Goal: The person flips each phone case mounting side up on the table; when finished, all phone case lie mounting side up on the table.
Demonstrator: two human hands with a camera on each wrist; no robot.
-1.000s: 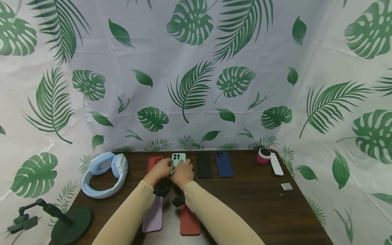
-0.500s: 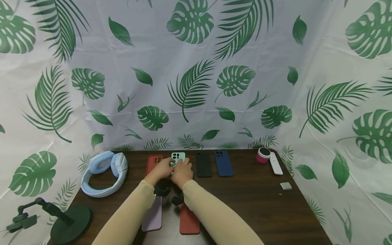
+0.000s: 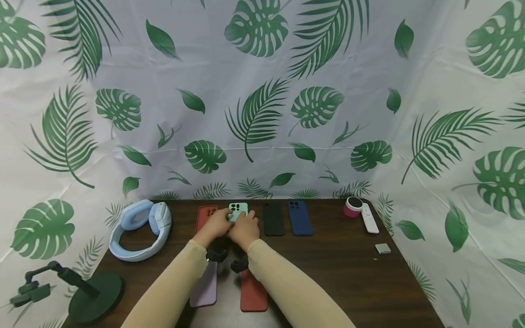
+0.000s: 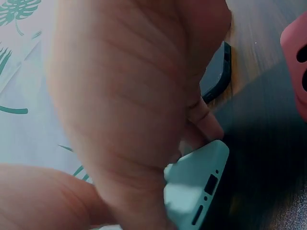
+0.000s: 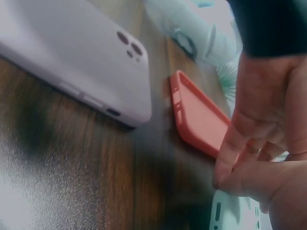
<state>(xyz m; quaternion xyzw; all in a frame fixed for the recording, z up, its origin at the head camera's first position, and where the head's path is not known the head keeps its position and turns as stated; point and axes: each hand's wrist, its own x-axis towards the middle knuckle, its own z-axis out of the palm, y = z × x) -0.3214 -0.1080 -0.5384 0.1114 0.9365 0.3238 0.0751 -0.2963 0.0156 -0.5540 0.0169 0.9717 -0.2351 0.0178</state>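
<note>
A mint-green phone case [image 3: 239,208] with camera cutouts lies toward the back of the dark desk, between my two hands. My left hand [image 3: 218,223] grips its left side. From the right, my right hand [image 3: 245,229] holds the lower part and covers much of it. The left wrist view shows the mint phone case [image 4: 199,184] tilted, its bottom edge with port holes facing out. In the right wrist view my thumb and fingertips [image 5: 228,179] pinch right at the case's end. A red phone case [image 3: 203,218] lies just left, its hollow side up.
Black [image 3: 273,221] and blue [image 3: 301,218] phone cases lie to the right. Nearer me are a lilac phone case [image 3: 205,287] and another red phone case [image 3: 253,294]. Headphones [image 3: 141,234] and a black stand [image 3: 96,296] are left; a pink jar [image 3: 352,207] and white remote [image 3: 369,219] are right.
Both hands stay at the mint phone case with only slight finger shifts. The other things have not moved; the head view has tilted a little.
</note>
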